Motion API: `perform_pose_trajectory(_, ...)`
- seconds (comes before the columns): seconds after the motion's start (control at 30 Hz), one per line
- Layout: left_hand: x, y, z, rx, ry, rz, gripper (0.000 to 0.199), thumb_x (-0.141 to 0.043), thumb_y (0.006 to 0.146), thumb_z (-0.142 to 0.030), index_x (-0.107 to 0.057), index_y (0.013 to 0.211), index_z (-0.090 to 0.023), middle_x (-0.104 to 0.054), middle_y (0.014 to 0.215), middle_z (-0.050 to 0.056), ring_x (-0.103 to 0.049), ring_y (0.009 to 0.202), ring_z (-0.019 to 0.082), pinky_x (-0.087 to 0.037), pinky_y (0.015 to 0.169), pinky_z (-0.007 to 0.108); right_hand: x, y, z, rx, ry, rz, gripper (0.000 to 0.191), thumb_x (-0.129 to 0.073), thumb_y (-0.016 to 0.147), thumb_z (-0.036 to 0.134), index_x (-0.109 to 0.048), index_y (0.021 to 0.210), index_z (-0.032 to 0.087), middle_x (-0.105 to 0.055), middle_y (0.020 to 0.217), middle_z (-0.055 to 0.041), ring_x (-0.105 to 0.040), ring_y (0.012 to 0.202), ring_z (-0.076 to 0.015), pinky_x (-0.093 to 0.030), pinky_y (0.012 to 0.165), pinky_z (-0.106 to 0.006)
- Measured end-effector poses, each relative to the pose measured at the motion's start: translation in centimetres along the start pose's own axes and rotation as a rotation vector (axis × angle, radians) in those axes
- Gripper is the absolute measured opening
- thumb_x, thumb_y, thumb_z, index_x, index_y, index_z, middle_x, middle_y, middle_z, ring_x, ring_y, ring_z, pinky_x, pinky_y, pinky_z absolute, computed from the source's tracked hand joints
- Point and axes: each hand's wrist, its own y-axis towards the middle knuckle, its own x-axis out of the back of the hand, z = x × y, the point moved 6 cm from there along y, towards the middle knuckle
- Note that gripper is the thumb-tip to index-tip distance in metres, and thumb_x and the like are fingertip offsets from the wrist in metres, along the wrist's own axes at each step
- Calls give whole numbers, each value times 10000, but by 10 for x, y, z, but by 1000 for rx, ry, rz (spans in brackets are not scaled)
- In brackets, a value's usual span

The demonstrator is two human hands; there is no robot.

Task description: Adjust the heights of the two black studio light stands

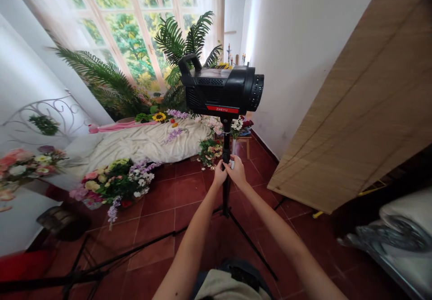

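I have both bare hands up on the black light stand (226, 143), one coming in from each side of its column. The left hand (220, 174) has its fingers curled in against the column, and the right hand (237, 172) is bent around it from the other side, the two almost meeting (which fingertip presses where is too small for me to make out from here). I see little gap in either grip, and the stand is all they hold. The studio light (216, 89) sits on top of the stand, above my hands and apart from them, its round front end facing right and a red label (222, 109) on its side reading ZHEYU. Below, the tripod legs (253, 244) spread over the dark red tiled floor (189, 187). Beyond the stand I have a cream cloth (135, 144) with flowers lying on it, a large bouquet (113, 183) in front of it, and palm leaves (199, 32) before the window. A bamboo blind (344, 102) slants at my right
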Motion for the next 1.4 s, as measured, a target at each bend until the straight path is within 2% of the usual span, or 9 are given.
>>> perform_pose_trajectory(0.13,1,-1,-1,-60,19,-8,362,-664,753,-379,-603,1022,-144,-663,1018,92,-614,938,183,-484,905,334,-5,8,-5,-25,76,11,374,-615,785,369,-572,1102,175,-688,993,-109,-643,927,-247,-494,820,-365)
perform_pose_trajectory(0.23,2,-2,1,-48,39,-40,345,-653,762,-380,-601,1012,-149,-667,1005,90,-619,934,185,-483,904,338,-6,12,-5,-40,83,51,360,-618,781,370,-593,1091,189,-701,980,-95,-663,889,-244,-508,778,-349)
perform_pose_trajectory(0.57,4,-3,5,-26,56,-32,477,-635,779,-435,-586,1147,-134,-654,1134,123,-625,1023,226,-482,957,387,-3,26,-2,-16,165,137,344,-658,765,373,-638,1064,205,-726,959,-76,-693,842,-241,-545,753,-329)
perform_pose_trajectory(0.77,6,-3,5,-10,35,-44,542,-672,755,-419,-578,1212,-144,-641,1185,127,-576,1143,264,-427,1034,451,-2,32,5,-29,237,180,363,-668,752,395,-637,1051,192,-736,903,-62,-707,783,-230,-560,686,-305)
perform_pose_trajectory(1.0,10,-2,7,-16,23,-65,557,-688,743,-417,-586,1220,-148,-623,1230,122,-535,1204,268,-349,1099,469,2,35,17,-4,236,199,302,-660,753,379,-658,973,174,-737,823,-58,-709,775,-234,-552,645,-283)
perform_pose_trajectory(1.2,6,-3,-1,-22,33,-40,503,-662,762,-433,-600,1176,-153,-649,1157,106,-594,1086,236,-436,1016,420,4,43,19,-13,264,176,339,-682,742,371,-650,1027,191,-739,896,-50,-710,812,-229,-574,714,-317)
perform_pose_trajectory(1.4,3,-6,-13,12,77,-31,428,-651,763,-478,-636,1042,-155,-679,975,61,-619,913,182,-510,854,307,14,61,39,4,293,186,385,-740,694,377,-656,1021,191,-738,943,-56,-711,848,-246,-583,765,-337)
